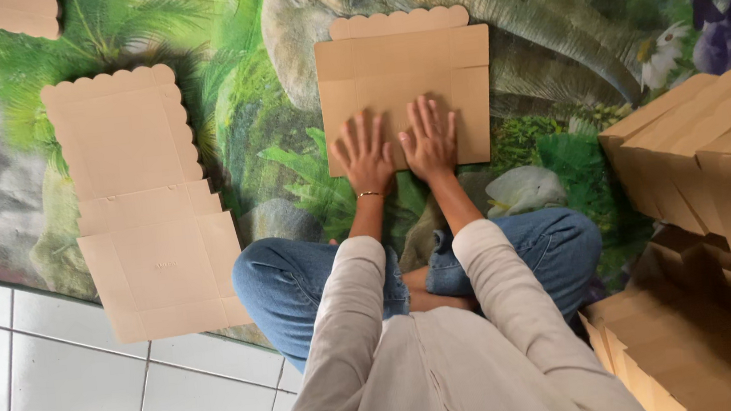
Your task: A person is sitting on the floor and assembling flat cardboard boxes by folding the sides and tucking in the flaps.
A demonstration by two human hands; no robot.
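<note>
Sitting cross-legged on the printed mat (187, 17), both palms down flat on the folded cardboard sheet (405, 85) right in front of my knees. Left hand (363, 156) and right hand (429, 141) sit side by side, thumbs nearly touching, fingers spread and straight, gripping nothing, just pressing on the lower middle of the sheet. The scalloped flap is at the far edge, pointing away from me. To do this press well, I reckon: keep weight over the heels of the palms, run outward along the fold lines instead of holding one spot, and keep the side edges lined up so the crease doesn't drift. The mat underneath looks soft, so firm even pressure matters or the fold comes out rounded. Another flat cutout (137, 201) lies opened out to my left, well apart, partly over the white tile floor (71, 395). Stack of made-up cardboard boxes (710, 163) on my right, near my knee, more below it. Can't tell how many layers are under my hands.
</note>
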